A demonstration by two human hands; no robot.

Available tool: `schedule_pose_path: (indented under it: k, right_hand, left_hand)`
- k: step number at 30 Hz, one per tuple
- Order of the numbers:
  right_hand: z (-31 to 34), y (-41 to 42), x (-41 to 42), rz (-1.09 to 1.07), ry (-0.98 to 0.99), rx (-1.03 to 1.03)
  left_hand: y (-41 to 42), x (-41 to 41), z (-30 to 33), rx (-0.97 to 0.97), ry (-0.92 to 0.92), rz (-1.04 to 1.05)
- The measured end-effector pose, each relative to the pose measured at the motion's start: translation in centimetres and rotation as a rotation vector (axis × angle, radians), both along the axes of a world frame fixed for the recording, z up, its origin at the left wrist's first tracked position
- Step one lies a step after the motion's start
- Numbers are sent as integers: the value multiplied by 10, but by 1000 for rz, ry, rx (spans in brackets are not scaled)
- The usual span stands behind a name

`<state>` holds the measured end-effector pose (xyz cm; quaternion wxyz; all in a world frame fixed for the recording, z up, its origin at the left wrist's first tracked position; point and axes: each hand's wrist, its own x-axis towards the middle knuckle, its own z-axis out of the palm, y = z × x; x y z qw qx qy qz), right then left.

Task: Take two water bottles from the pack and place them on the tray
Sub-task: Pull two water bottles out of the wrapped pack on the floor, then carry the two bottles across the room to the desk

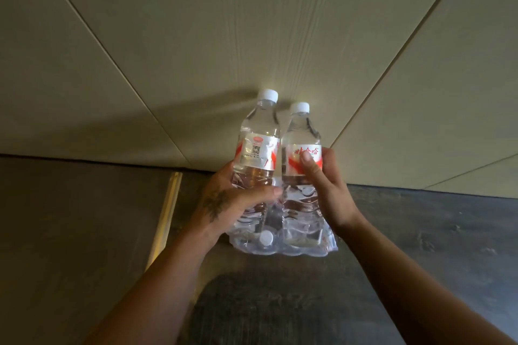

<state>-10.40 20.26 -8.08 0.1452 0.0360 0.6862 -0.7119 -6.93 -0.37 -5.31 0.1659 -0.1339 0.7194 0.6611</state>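
I hold two clear water bottles with white caps and red-and-white labels, side by side and upright. My left hand [235, 202] is wrapped around the lower body of the left bottle [259, 145]. My right hand [326, 185] grips the right bottle [301, 137] at its label. Both bottles are raised above the plastic-wrapped pack [283, 244], which lies on the dark floor below them with another white cap showing inside. No tray is in view.
A beige panelled wall [252, 36] rises right behind the pack. The dark floor [420, 232] spreads to both sides. A pale metal strip [166, 213] runs along the floor to the left of my left arm.
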Motion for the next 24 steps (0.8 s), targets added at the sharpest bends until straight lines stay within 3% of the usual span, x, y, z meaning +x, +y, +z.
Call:
schedule_pose_path:
  k: [4, 8, 24]
  right_hand:
    - [50, 2, 33, -47, -172, -59]
    - [130, 10, 69, -49, -253, -62]
    - [557, 56, 179, -169, -320, -60]
  left_hand:
    - [2, 29, 46, 5, -84, 9]
    - [1, 59, 130, 64, -151, 30]
    - [9, 150, 552, 164, -292, 146]
